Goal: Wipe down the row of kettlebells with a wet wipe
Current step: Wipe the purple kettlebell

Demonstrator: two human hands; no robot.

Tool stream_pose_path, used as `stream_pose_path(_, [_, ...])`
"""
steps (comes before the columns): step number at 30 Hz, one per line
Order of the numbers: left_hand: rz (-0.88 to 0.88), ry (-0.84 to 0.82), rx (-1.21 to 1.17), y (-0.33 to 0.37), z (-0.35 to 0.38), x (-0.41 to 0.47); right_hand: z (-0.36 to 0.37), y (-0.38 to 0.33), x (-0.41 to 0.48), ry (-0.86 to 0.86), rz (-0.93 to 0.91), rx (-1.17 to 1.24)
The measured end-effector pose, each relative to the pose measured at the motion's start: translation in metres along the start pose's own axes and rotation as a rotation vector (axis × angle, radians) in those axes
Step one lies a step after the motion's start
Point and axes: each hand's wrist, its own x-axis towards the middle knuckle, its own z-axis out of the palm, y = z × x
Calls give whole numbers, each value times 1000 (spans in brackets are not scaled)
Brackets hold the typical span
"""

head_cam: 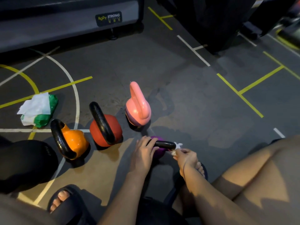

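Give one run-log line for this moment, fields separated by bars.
target: purple kettlebell | left hand: grips its handle | right hand: pinches wet wipe at handle end

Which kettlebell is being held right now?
The purple kettlebell, alone in being touched: left hand grips its black handle, right hand holds a wipe at it.

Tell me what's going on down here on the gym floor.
A person is crouched over a row of kettlebells, part way through wiping them. The left hand grips the black handle of the purple kettlebell, while the right hand pinches a white wet wipe at the handle's far end. The orange kettlebell, red kettlebell and pink kettlebell stand untouched alongside. An opened pack of wipes lies on the floor beyond the orange one.
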Motion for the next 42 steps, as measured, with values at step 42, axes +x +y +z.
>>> stream_pose_path(42, [-279, -544, -186, -3, -54, 48, -15, -56, -21, -939, -81, -444])
